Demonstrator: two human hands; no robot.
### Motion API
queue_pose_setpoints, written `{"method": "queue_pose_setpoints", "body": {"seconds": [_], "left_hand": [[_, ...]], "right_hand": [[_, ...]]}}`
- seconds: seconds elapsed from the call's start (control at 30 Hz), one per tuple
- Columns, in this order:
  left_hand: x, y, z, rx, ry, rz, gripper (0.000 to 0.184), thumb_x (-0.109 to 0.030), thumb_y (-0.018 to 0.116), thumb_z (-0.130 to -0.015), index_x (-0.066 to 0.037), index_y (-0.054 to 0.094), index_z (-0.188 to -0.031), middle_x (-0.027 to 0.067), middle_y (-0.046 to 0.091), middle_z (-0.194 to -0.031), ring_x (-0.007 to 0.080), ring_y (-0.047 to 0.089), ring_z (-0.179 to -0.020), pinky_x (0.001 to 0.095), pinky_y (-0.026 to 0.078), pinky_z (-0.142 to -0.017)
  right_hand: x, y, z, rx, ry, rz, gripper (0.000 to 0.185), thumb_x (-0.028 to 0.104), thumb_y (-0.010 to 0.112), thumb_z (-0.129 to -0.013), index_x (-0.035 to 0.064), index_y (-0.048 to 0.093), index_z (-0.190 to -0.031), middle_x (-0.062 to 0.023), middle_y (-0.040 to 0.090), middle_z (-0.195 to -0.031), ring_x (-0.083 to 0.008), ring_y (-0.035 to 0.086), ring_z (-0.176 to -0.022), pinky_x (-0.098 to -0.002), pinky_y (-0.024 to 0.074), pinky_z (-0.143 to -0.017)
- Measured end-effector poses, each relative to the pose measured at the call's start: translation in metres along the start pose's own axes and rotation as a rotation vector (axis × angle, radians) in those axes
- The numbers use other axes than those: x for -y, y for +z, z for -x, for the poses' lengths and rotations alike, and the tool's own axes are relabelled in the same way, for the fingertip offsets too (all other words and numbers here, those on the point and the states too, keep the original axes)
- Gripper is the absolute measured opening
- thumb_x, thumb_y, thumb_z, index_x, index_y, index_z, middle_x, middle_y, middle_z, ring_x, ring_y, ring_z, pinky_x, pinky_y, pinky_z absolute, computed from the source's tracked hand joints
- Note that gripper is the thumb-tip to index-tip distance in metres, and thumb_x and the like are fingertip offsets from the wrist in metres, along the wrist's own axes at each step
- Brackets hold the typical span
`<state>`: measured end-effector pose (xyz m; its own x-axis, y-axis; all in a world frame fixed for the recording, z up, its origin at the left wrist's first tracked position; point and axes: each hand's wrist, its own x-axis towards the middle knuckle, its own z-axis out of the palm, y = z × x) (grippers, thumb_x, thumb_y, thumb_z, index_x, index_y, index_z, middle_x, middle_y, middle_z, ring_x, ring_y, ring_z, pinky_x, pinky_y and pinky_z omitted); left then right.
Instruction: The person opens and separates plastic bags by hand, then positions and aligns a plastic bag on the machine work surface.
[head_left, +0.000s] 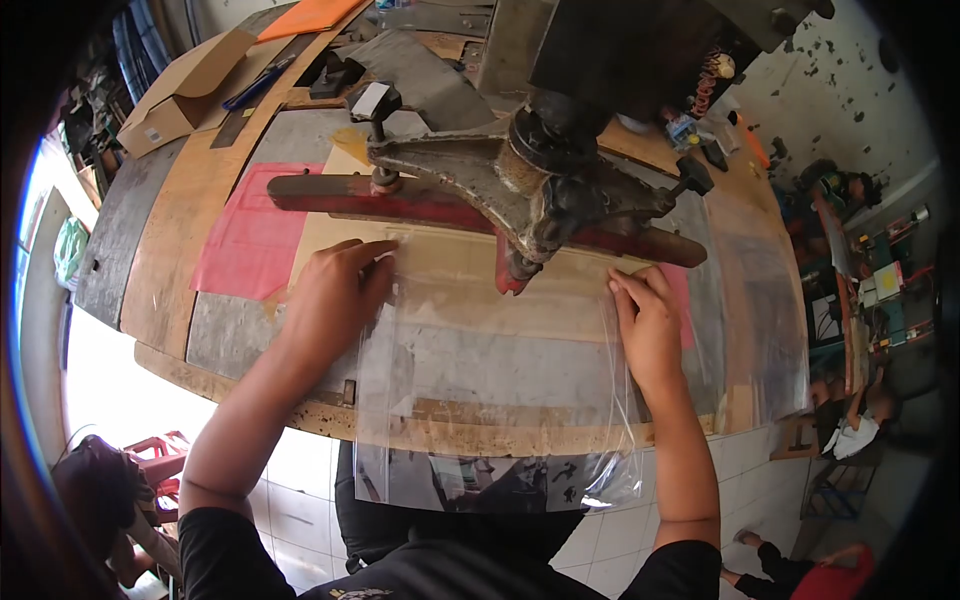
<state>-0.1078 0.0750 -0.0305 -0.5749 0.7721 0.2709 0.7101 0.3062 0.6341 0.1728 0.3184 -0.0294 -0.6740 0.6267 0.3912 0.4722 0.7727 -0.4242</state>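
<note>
A clear plastic sheet (490, 390) stretches between my two hands, its near end hanging over the front edge of the worktable. My left hand (345, 290) pinches its far left corner, and my right hand (650, 325) pinches the far right side. Just beyond my fingers is a red metal bar (430, 208), carried by the cast arms of a press head (540, 175). Under that bar lies a tan sheet or board (450, 258). The bar hides part of it, and the exact far edge of the plastic is hard to make out.
Pink sheeting (245, 245) lies left of the bar. A cardboard box (185, 95) stands at the back left, near an orange sheet (305, 18). More clear plastic (770, 330) drapes over the right side. Screw knobs (692, 178) stick out from the press. Other people are at both sides.
</note>
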Motion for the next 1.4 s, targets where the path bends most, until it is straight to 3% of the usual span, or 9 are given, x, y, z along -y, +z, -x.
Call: {"method": "queue_pose_setpoints", "body": {"seconds": [0.23,0.47,0.7,0.8,0.9,0.97,1.4], "left_hand": [[0.008,0.000,0.004,-0.008,-0.013,-0.010,0.026,-0.016,0.070,-0.098,-0.002,0.079,-0.119,0.0180,0.073,-0.087,0.0296,0.070,-0.072,0.0409,0.055,-0.073],[0.002,-0.002,0.002,0.012,-0.030,-0.017,0.030,-0.014,0.072,-0.096,-0.003,0.077,-0.123,0.0185,0.073,-0.090,0.0358,0.072,-0.080,0.0430,0.056,-0.077],[0.004,-0.001,0.002,0.010,-0.028,0.012,0.031,-0.013,0.071,-0.096,-0.001,0.076,-0.124,0.0197,0.072,-0.091,0.0370,0.072,-0.082,0.0443,0.056,-0.079],[0.004,-0.001,0.002,0.013,-0.028,0.018,0.031,-0.012,0.070,-0.096,-0.002,0.076,-0.125,0.0200,0.072,-0.091,0.0372,0.072,-0.082,0.0446,0.056,-0.078],[0.005,0.000,0.002,0.003,-0.013,0.014,0.030,-0.012,0.070,-0.096,-0.002,0.076,-0.124,0.0199,0.071,-0.090,0.0370,0.071,-0.081,0.0451,0.055,-0.078],[0.006,0.000,0.002,-0.006,0.001,0.009,0.030,-0.011,0.070,-0.096,-0.002,0.076,-0.124,0.0198,0.071,-0.089,0.0368,0.071,-0.081,0.0453,0.055,-0.077],[0.002,-0.003,0.002,0.023,-0.053,0.068,0.033,-0.015,0.071,-0.098,-0.002,0.075,-0.128,0.0186,0.073,-0.090,0.0331,0.073,-0.078,0.0430,0.057,-0.076]], "right_hand": [[0.002,0.014,-0.001,-0.029,-0.036,-0.039,0.022,0.002,0.070,-0.100,0.0031,0.078,-0.121,-0.0116,0.065,-0.097,-0.0263,0.069,-0.085,-0.0372,0.0541,-0.076],[0.000,0.004,0.002,-0.034,0.008,-0.006,0.023,0.003,0.072,-0.100,0.0036,0.078,-0.122,-0.0085,0.063,-0.095,-0.0202,0.064,-0.080,-0.0337,0.0522,-0.074],[0.007,0.002,0.001,-0.026,0.030,0.002,0.023,0.003,0.072,-0.100,0.0033,0.079,-0.122,-0.0083,0.062,-0.094,-0.0203,0.062,-0.078,-0.0343,0.0506,-0.071],[0.010,0.001,0.001,0.009,0.093,-0.015,0.022,0.004,0.071,-0.101,0.0001,0.078,-0.121,-0.0107,0.065,-0.096,-0.0231,0.064,-0.088,-0.0329,0.0501,-0.079],[0.009,0.001,0.001,0.011,0.084,-0.009,0.022,0.004,0.071,-0.101,-0.0002,0.078,-0.121,-0.0109,0.064,-0.096,-0.0233,0.064,-0.087,-0.0333,0.0503,-0.079],[0.005,0.003,0.001,-0.037,0.010,0.012,0.024,0.001,0.073,-0.099,0.0026,0.079,-0.122,-0.0091,0.061,-0.090,-0.0214,0.061,-0.077,-0.0361,0.0499,-0.071],[0.004,0.004,0.001,-0.038,-0.006,-0.010,0.024,0.001,0.072,-0.099,0.0009,0.079,-0.122,-0.0091,0.058,-0.090,-0.0211,0.060,-0.078,-0.0358,0.0496,-0.072]]}}
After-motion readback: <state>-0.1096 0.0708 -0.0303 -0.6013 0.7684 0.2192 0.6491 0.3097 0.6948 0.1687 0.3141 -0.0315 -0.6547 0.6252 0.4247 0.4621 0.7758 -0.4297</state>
